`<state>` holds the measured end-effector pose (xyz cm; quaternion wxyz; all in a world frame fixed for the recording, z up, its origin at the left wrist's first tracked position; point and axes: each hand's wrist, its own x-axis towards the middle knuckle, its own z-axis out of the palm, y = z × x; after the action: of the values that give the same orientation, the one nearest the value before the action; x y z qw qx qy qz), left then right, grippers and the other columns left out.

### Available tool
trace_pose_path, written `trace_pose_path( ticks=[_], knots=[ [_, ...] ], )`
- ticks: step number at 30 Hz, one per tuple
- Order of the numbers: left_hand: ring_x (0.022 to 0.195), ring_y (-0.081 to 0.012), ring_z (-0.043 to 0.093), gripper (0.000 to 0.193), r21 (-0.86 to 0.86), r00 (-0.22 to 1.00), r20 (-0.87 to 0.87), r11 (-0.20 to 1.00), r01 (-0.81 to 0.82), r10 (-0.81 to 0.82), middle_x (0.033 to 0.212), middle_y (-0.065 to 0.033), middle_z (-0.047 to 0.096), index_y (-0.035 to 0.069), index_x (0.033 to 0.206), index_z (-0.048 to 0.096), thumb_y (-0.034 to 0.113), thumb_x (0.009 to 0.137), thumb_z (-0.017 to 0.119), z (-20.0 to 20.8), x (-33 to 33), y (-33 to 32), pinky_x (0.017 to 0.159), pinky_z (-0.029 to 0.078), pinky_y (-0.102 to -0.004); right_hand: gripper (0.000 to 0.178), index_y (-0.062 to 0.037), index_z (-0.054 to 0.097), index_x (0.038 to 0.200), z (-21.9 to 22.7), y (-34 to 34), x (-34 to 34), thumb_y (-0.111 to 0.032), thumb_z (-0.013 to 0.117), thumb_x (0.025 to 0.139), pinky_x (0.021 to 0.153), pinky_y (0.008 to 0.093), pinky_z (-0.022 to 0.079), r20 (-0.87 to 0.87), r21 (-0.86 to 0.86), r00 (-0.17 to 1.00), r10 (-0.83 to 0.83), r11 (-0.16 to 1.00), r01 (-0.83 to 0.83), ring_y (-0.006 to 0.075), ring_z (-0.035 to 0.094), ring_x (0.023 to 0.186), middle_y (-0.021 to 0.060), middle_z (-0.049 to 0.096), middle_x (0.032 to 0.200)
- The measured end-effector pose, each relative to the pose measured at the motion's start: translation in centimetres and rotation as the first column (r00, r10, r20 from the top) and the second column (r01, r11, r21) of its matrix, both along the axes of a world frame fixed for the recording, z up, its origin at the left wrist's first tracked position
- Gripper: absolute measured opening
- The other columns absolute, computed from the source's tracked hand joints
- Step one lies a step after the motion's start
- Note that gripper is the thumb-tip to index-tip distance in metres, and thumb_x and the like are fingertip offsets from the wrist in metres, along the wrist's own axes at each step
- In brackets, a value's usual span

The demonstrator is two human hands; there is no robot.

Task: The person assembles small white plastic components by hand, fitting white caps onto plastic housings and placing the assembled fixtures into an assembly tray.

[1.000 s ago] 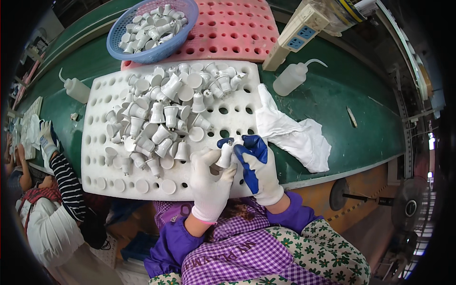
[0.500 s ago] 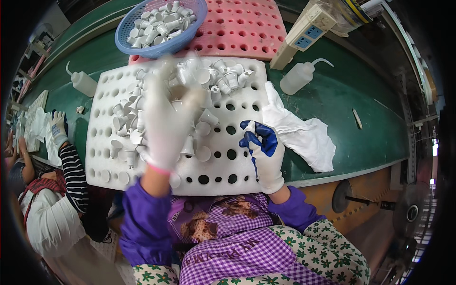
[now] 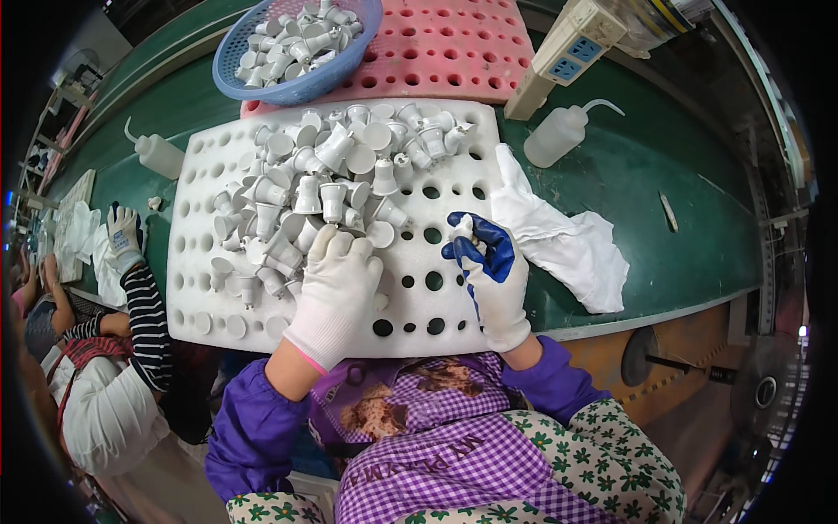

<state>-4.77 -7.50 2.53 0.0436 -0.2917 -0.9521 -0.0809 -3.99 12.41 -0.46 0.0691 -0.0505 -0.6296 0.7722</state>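
White cups (image 3: 333, 202) border the left hand (image 3: 336, 284), now back from over the pile, palm down, its finger grip hidden; the right hand (image 3: 499, 284) keeps fingers clamped on a white scrap (image 3: 463, 228)

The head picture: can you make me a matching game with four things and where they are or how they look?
1. right hand
2. blue basket
3. left hand
4. white cloth

A. crumpled on the green table
B. at the cup pile
C. pinching a small white thing
D. full of white cups

Pairs: 1-C, 2-D, 3-B, 4-A
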Motion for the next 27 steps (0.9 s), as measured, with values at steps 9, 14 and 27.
trace_pose_path(
  ticks=[9,14,27],
  knots=[
    [0.083,-0.0198,0.059,0.03,0.553,0.904,0.423,0.771,-0.316,0.066,0.101,-0.0086,0.057,0.002,0.099,0.053,0.005,0.072,0.067,1.6,2.4,2.2,0.073,0.048,-0.0329,0.024,0.0022,0.057,0.111,0.9,-0.3,0.9,0.0,0.06,0.087,0.068,0.0206,0.048,0.02,-0.043,0.997,0.068,0.997,-0.067,0.007,0.059,0.075,0.0051,0.064,0.092],
    [0.078,-0.0079,0.056,0.029,0.742,0.672,0.65,0.106,-0.662,-0.356,0.101,-0.0046,0.057,0.0,0.106,0.054,0.004,0.079,0.064,0.5,3.5,4.1,0.067,0.047,-0.0216,0.024,0.0008,0.057,0.111,0.5,-0.6,1.7,-0.005,0.06,0.089,0.06,0.0166,0.043,0.076,0.012,0.993,0.088,0.996,-0.089,0.0031,0.054,0.071,0.0015,0.062,0.091],
    [0.063,-0.0033,0.048,0.038,0.716,0.765,0.643,0.34,-0.61,0.016,0.077,0.0018,0.057,-0.001,0.11,0.06,0.008,0.076,0.072,-1.7,4.2,4.5,0.055,0.041,-0.0197,0.033,0.0054,0.055,0.114,2.6,1.8,2.0,-0.002,0.063,0.083,0.082,0.0267,0.049,0.051,0.145,0.96,0.276,0.949,-0.28,0.0139,0.06,0.09,0.0101,0.062,0.105]
  ],
)
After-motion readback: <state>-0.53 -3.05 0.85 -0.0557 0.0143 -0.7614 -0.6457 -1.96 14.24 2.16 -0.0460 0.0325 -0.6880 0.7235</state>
